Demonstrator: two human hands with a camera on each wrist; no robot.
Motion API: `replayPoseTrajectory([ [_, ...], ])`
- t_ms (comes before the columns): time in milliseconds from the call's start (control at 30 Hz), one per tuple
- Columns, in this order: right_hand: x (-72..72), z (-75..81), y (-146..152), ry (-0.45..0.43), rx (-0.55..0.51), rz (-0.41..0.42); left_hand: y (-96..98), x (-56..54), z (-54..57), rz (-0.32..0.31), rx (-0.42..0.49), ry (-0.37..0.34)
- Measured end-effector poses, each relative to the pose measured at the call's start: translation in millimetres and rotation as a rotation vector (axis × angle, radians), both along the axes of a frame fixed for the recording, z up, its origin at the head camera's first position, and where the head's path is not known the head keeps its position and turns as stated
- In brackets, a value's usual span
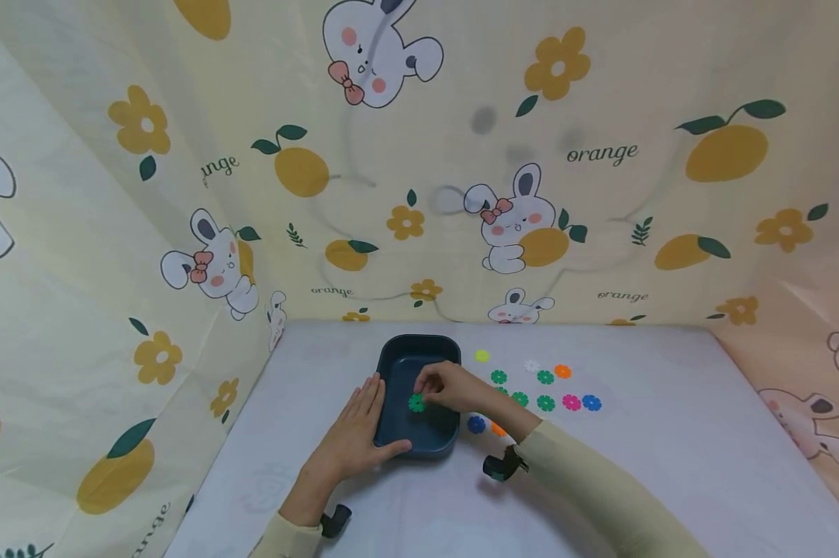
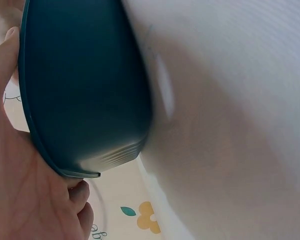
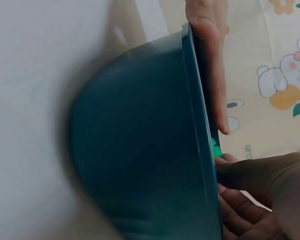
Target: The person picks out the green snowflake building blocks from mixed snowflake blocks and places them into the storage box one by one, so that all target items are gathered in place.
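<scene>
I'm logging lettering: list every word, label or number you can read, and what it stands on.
"orange": back cloth, upper right
"orange": back cloth, lower right
"orange": back cloth, lower left
"...nge": left corner fold, partial
"...nge": side cloth, bottom left, partial
Wrist views: cloth lettering blurred or cut off
Tray, flower pieces: none seen

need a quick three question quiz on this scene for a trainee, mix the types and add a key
1. Which hand holds the bright green, flower-shaped disc over the dark blue, rounded-rectangular tray?
2. True or false: the left hand touches the tray.
3. In the head view, what colour is the loose flower-shaped disc farthest right on the white table? a) yellow b) blue c) white

Key:
1. The right hand
2. True
3. b
</scene>
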State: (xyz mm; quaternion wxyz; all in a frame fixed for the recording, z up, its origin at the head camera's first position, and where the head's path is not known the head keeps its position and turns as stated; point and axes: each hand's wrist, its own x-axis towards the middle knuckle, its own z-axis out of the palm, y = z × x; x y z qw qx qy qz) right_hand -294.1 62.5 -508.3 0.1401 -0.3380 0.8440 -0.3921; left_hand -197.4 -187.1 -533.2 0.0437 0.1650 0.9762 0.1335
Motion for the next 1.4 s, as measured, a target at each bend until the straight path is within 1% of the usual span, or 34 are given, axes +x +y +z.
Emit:
replayPoseTrajectory([
  [200, -4.5, 0.7, -14.0, -0.057, 0.042, 0.009, 0.2, 0.7, 3.1, 0.002, 0.013, -0.001],
  [367, -8.9, -1.7, -22.9, -0.105, 0.073, 0.02, -0.1, 0.7, 3.0, -0.004, 0.027, -0.003],
  [433, -10.4, -2.7, -26.0, -0.125, 0.087, 0.026, 0.0, 0.5, 2.3, -0.01, 0.045, 0.008],
  [600, -13.8, -9.2, -33.5, -0.171, 0.098, 0.046, 0.5, -0.3, 0.9, -0.015, 0.042, 0.014],
  [700, -14.9, -13.7, -37.3, -0.207, 0.114, 0.043, 0.7, -0.3, 0.3, -0.009, 0.03, 0.0],
  [833, -14.7, -16.8, -41.0, -0.234, 0.12, 0.041, 0.7, 0.2, -0.5, -0.009, 0.04, 0.003],
  [1000, -13.4, -16.2, -43.5, -0.233, 0.105, 0.046, -0.7, 0.1, -0.5, -0.011, 0.04, 0.007],
  [1167, -12.5, -15.3, -43.8, -0.216, 0.115, 0.051, -2.1, -0.2, -0.8, -0.019, 0.045, 0.013],
  [1300, -13.0, -11.0, -38.9, -0.147, 0.111, 0.055, -1.9, 0.2, 0.6, -0.022, 0.056, 0.01],
  [1400, -15.0, -2.5, -30.2, -0.059, 0.087, 0.047, -0.9, 1.1, 2.2, -0.016, 0.06, 0.005],
])
